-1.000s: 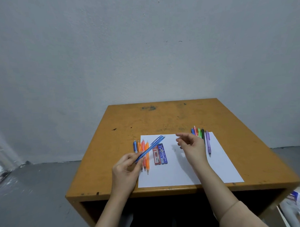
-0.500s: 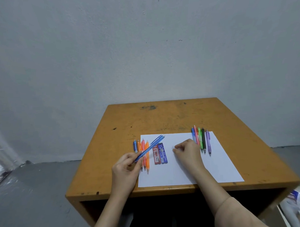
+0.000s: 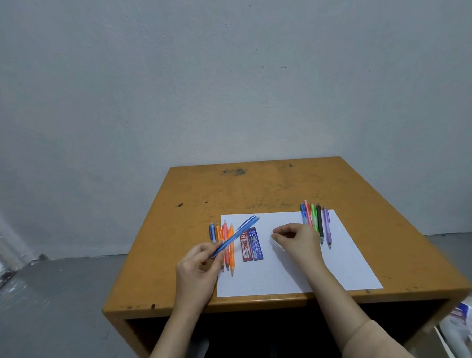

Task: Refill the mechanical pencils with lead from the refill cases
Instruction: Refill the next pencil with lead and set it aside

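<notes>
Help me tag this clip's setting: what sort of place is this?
Likely a bare indoor room, a makeshift work spot: a worn wooden desk before a plain grey wall, on a bare grey floor.

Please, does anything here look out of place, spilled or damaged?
Nothing is spilled or broken. The left pencil row, the right row and two lead cases lie tidy. Only dark stains mark the table near its far edge. The blue pencil slanting over the left row is held by the left hand.

"2B": red case (image 3: 244, 245); "05": blue case (image 3: 256, 243)
</notes>
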A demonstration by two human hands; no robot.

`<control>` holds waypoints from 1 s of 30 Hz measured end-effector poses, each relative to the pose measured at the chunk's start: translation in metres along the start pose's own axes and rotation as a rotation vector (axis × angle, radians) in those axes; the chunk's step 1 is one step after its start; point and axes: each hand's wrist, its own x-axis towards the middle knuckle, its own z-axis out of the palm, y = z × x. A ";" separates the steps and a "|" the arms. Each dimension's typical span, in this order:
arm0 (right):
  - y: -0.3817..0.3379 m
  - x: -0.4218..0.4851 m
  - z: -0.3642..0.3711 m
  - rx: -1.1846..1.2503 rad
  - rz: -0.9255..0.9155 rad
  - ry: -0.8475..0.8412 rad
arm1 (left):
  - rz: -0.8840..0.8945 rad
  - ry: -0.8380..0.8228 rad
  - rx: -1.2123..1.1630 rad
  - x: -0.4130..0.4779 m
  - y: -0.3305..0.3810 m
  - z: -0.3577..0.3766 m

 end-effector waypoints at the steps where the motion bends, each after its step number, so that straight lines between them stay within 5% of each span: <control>1: -0.004 -0.002 -0.001 0.059 0.005 -0.004 | 0.002 -0.001 -0.001 0.000 0.000 0.000; 14: -0.039 -0.021 -0.012 0.974 0.241 -0.158 | 0.045 -0.015 0.057 0.001 -0.007 0.000; 30: -0.046 -0.026 -0.014 1.014 0.265 -0.237 | 0.071 -0.023 0.089 0.001 -0.003 -0.001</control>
